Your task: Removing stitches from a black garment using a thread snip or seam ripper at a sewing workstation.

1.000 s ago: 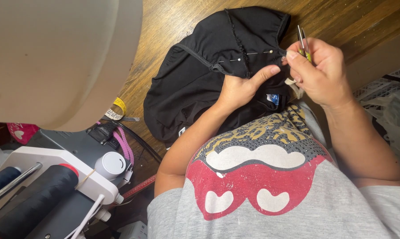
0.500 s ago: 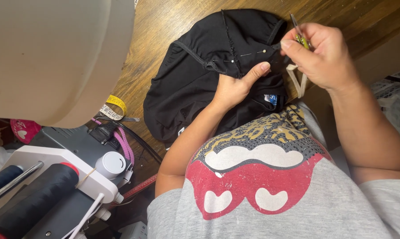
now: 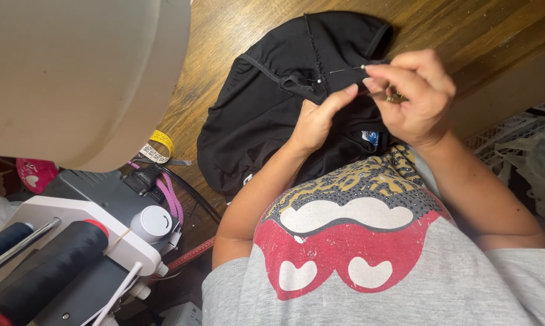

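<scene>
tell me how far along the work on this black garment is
Done: a pin already sits across the seam of the black garment. In hand: the left hand steadies the fabric while the right hand has a small metal tool in its grip at the seam. Left: hard to tell.
</scene>
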